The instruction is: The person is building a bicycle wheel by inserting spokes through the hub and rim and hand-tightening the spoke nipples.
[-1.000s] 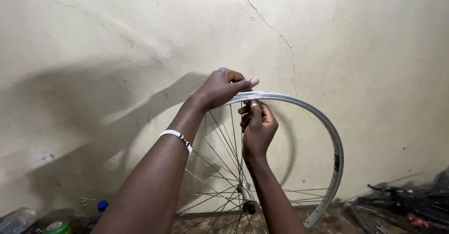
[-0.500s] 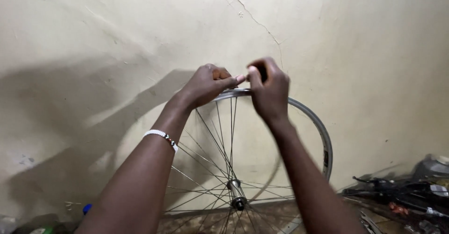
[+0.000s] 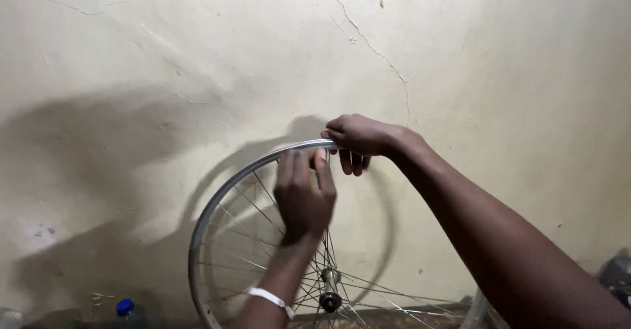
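Silver bicycle wheel rim stands upright against cracked cream wall, spokes running down to hub near bottom edge. Left hand reaches up from below, fingers curled onto top of rim beside spokes. Right hand comes over from right, fingers closed over rim's top arc. White wristband on left wrist. Blue-capped bottle at lower left by wall; contents cannot be made out.
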